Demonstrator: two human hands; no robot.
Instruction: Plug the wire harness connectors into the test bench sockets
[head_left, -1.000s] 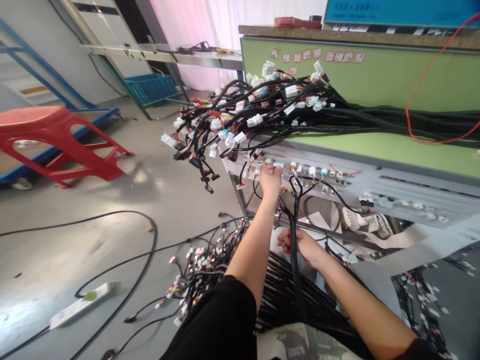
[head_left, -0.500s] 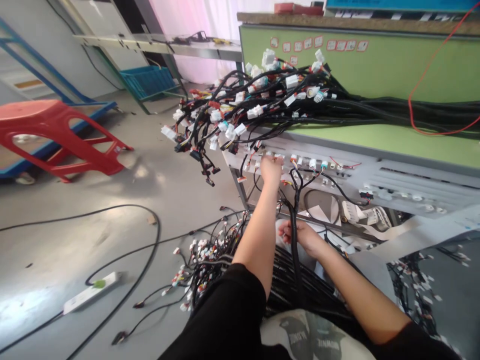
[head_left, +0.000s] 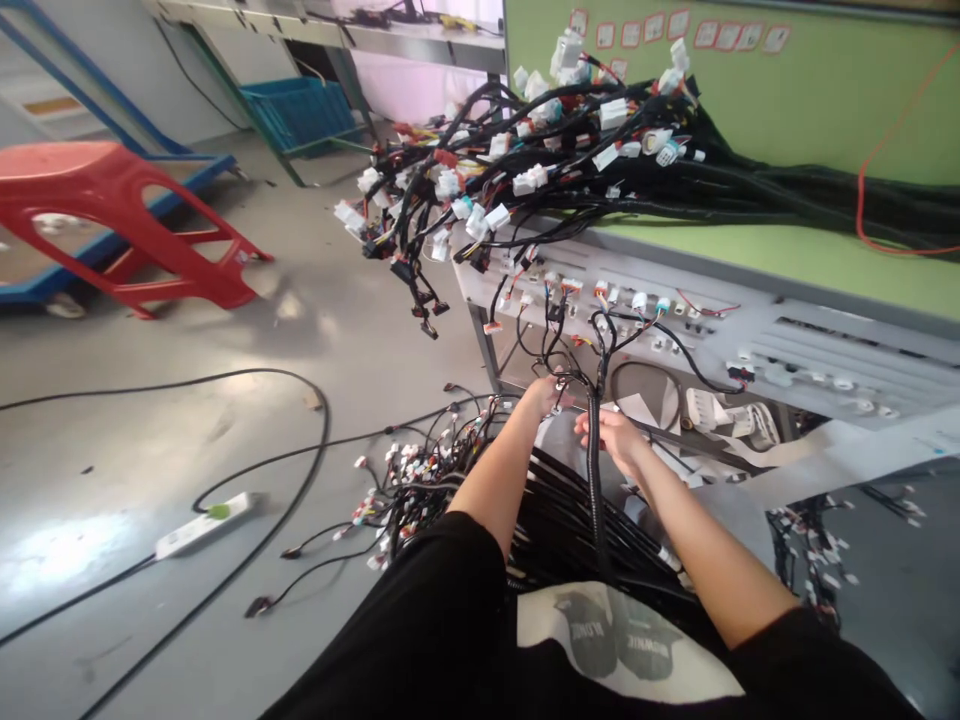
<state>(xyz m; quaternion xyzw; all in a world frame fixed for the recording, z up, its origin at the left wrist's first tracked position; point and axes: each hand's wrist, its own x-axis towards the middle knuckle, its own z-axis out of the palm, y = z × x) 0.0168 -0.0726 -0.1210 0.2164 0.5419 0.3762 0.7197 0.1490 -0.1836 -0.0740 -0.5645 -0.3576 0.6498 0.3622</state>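
Observation:
A black wire harness [head_left: 595, 470] runs up from my lap to the grey test panel [head_left: 750, 330], where several of its connectors are plugged into sockets. My right hand [head_left: 615, 432] is wrapped round its corrugated trunk just below the branching. My left hand [head_left: 546, 393] sits beside it, fingers pinched on a small connector among the thin branch wires. More black harness trunks [head_left: 555, 530] lie across my lap.
A big bundle of harnesses with white connectors [head_left: 525, 170] overhangs the green bench [head_left: 787, 255]. A second harness pile [head_left: 420, 475] lies on the floor. A red stool [head_left: 120, 215], a blue crate [head_left: 300, 110], a power strip [head_left: 202, 522] and a black cable occupy the floor at left.
My left hand has dropped from the panel's sockets down to the branch wires beside my right hand. The right hand has stayed on the trunk. The view tilted down slightly.

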